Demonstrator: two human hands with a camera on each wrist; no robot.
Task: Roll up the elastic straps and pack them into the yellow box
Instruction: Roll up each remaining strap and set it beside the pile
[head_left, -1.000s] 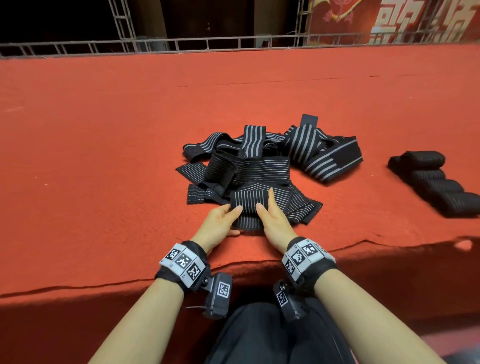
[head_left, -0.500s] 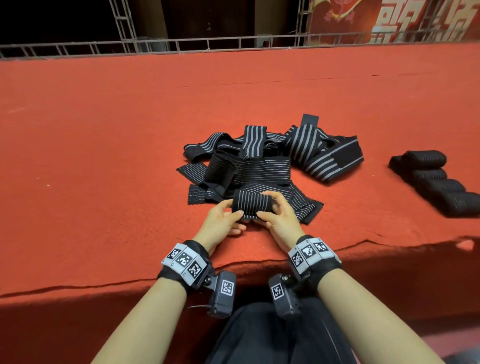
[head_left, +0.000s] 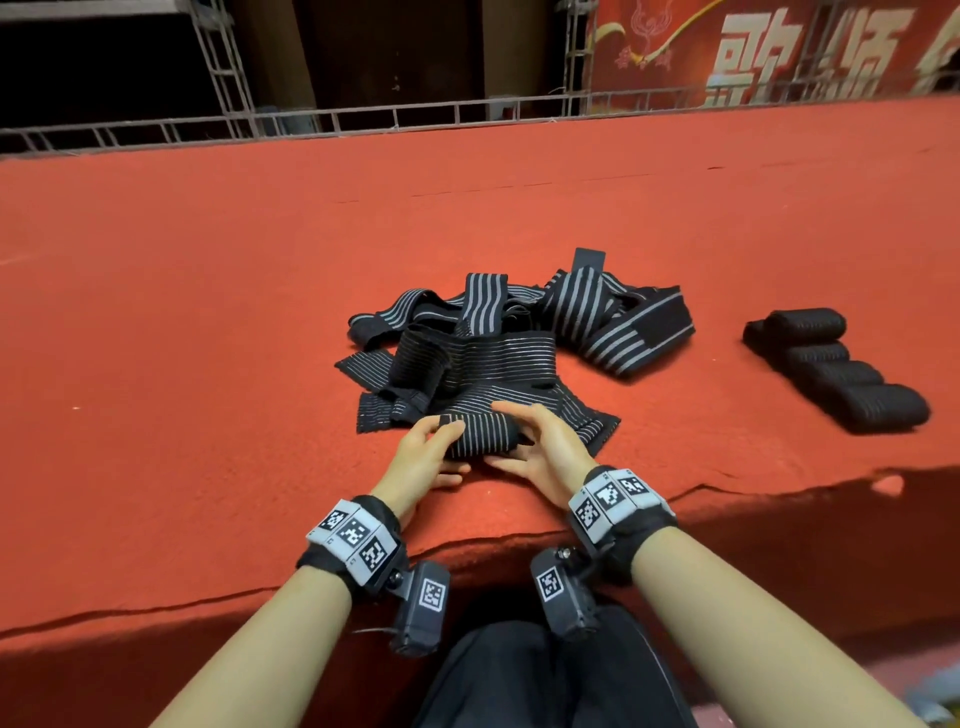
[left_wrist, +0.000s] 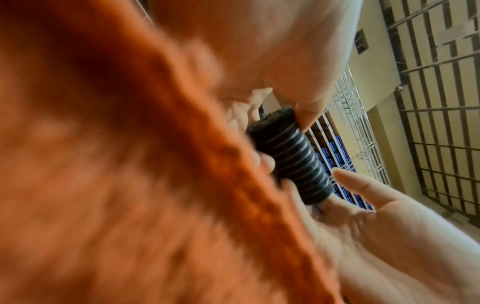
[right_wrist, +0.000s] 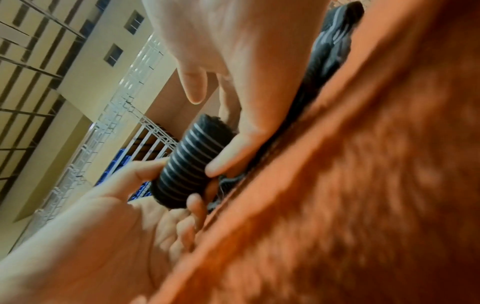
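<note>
Strap roll (head_left: 480, 435) between both hands, left hand (head_left: 423, 457), right hand (head_left: 545, 449).

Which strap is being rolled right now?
The thin-striped strap at the pile's near edge, partly rolled between both hands; the four finished rolls lie apart at right.

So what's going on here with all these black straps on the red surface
A person is rolling up one striped elastic strap at the near edge of the red carpeted surface. The left hand and right hand hold the half-made roll at either end, thumbs on top. Behind it lies a loose pile of unrolled straps. Several finished rolls sit in a row to the right. No yellow box is in view.
</note>
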